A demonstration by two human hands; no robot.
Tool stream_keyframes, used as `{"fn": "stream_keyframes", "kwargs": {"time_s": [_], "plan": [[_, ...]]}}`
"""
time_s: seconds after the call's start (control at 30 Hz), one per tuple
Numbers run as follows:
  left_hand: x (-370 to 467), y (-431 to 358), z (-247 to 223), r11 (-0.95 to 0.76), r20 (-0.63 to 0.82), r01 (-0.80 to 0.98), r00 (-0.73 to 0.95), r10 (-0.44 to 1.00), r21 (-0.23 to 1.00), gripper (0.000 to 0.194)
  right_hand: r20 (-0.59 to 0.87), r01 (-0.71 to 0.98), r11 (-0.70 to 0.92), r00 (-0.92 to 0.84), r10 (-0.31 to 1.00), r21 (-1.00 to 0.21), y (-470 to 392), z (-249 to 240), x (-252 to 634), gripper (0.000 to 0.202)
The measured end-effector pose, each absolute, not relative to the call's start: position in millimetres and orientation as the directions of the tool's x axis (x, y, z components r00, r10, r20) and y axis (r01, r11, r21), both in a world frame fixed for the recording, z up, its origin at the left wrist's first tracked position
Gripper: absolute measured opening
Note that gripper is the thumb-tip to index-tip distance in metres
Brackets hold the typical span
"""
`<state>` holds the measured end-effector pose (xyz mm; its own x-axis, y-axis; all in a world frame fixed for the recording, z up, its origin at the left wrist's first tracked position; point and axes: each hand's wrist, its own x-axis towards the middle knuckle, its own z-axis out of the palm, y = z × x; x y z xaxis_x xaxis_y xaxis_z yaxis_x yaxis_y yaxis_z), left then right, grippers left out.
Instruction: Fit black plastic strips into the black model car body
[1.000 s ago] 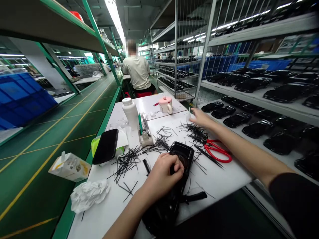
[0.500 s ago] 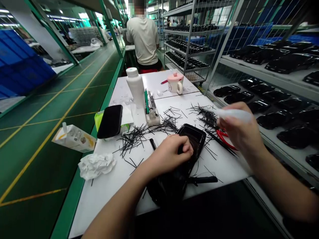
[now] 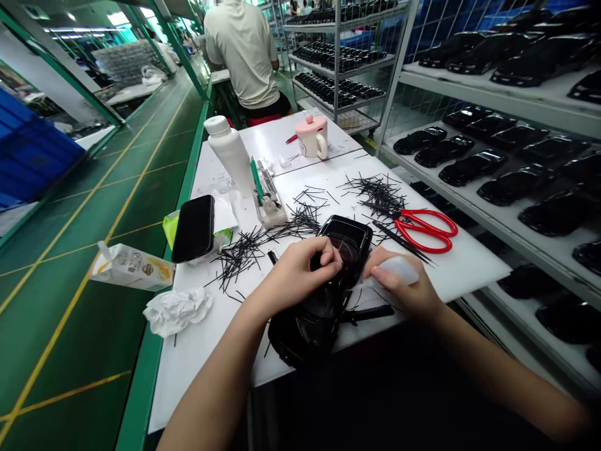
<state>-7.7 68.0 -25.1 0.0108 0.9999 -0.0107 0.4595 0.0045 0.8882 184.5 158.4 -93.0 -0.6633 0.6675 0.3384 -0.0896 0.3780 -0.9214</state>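
Note:
A glossy black model car body (image 3: 312,319) lies near the front edge of the white table. Over its middle is my left hand (image 3: 305,269), fingers curled and pressed together; what they pinch, if anything, is hidden. My right hand (image 3: 413,291) is closed round a small translucent squeeze bottle (image 3: 399,270), whose thin nozzle points left at the side of the car body. Just beyond the right hand lie red-handled scissors (image 3: 429,230) and dark tweezers (image 3: 401,241). Loose black strips (image 3: 375,191) are strewn behind the car body, and a black bar-shaped piece (image 3: 370,314) rests beside it.
At left are a phone (image 3: 193,228), a drink carton (image 3: 134,267) and crumpled tissue (image 3: 178,311). Farther back stand a white bottle (image 3: 229,153) and a lidded mug (image 3: 312,136). Racks of black car bodies (image 3: 472,166) flank the right; a person (image 3: 241,53) sits ahead.
My right hand has brought the squeeze bottle left and down from above the scissors to the side of the car body. My left hand stays on the car; the camera view has shifted.

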Motion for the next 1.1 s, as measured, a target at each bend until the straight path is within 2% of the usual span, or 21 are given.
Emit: {"fn": "stream_keyframes", "kwargs": {"time_s": [0.47,1.1], "plan": [[-7.4,68.0,-26.4,0.010,-0.020,0.522,0.013,1.000,0.853,0.027,0.352,-0.026,0.471,-0.700,0.622,-0.882,156.4,-93.2,181.8,0.023],[-6.5,66.5,-26.4,-0.002,-0.017,0.531,0.032,0.999,0.848,0.027,0.400,-0.073,0.496,-0.698,0.594,-0.865,155.3,-93.8,181.7,0.023]]}}
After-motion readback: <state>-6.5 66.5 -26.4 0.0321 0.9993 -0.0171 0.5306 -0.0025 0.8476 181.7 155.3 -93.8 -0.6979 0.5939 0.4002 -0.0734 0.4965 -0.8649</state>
